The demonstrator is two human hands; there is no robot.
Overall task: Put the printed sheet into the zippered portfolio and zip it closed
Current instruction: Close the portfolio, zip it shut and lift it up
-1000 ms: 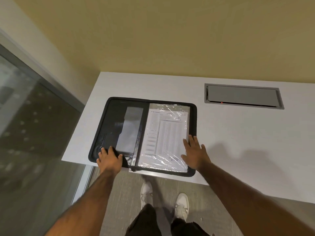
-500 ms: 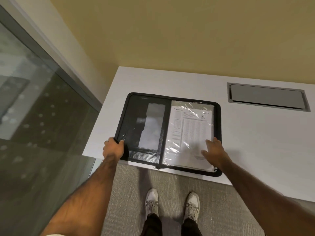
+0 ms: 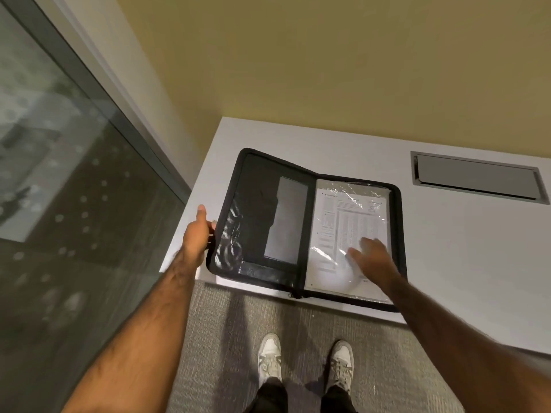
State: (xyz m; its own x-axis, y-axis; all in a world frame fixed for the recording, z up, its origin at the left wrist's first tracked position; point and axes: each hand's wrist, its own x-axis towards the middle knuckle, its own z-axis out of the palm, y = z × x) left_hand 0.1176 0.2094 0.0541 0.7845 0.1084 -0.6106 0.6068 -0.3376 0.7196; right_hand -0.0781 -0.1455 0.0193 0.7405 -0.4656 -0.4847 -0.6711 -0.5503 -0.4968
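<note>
With the left hand (image 3: 196, 234), grips the outer edge of the zippered portfolio (image 3: 256, 210), thumb stuck up along the rim, fingers curled round it and mostly out of sight; holds that left cover tilted up off the table (image 3: 447, 248), hinged at the spine between the two hands; with the right hand (image 3: 372, 259), rests palm down on the printed sheet (image 3: 351, 216), fingers straight and loosely spread; blurred, so pressure not to be told. Printed sheet directly under the right hand and reaching away past its fingertips, flat beneath a clear plastic sleeve (image 3: 357, 189) in the portfolio's right half; that half flat on the table, close to the near edge; zipper pull (image 3: 296, 295) at the near end of the spine, between the wrists, touched by neither hand. Beyond the right hand, well apart, a recessed metal hatch (image 3: 477, 177) in the tabletop; below both forearms, white shoes (image 3: 269, 356); left of the left hand, a glass wall (image 3: 74, 189).
</note>
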